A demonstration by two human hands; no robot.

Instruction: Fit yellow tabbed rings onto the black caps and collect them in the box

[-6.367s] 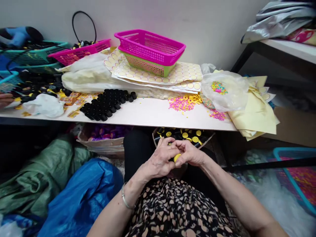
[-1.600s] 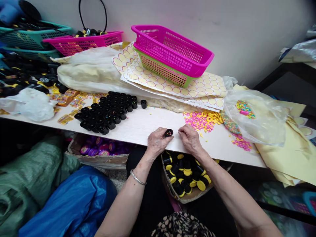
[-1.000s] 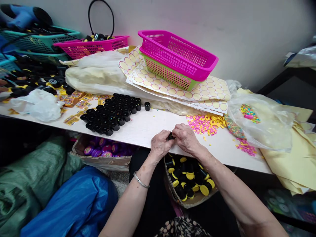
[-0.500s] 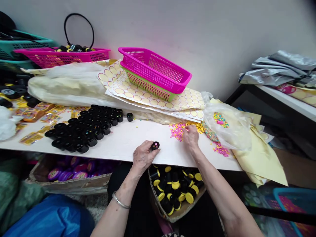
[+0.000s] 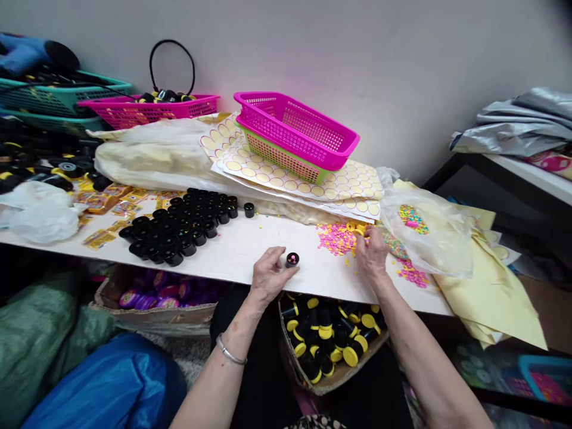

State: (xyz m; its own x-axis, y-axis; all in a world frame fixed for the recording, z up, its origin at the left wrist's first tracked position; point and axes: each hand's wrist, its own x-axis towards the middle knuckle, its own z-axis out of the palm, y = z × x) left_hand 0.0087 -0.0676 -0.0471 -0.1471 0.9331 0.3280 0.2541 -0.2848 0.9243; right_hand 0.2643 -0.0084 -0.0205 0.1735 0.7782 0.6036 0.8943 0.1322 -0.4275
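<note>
Black pot (image 5: 294, 263), pink bead (image 5: 292, 257) inside, in left grip (image 5: 268, 275); right grip (image 5: 370, 253) unclear among beads (image 5: 335, 238)

The left hand (image 5: 268, 277) pinches a small black plastic pot (image 5: 292, 260) upright on the pale tabletop (image 5: 241, 250). To its right, the right hand (image 5: 370, 256) fingers loose pink and yellow beads (image 5: 335, 237).

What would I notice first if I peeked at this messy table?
The bright pink basket at the back of the table jumps out first. Next come the crowd of black pots on the left and the pink and yellow beads by the right hand. The left hand holds one small black pot near the front edge.
</note>
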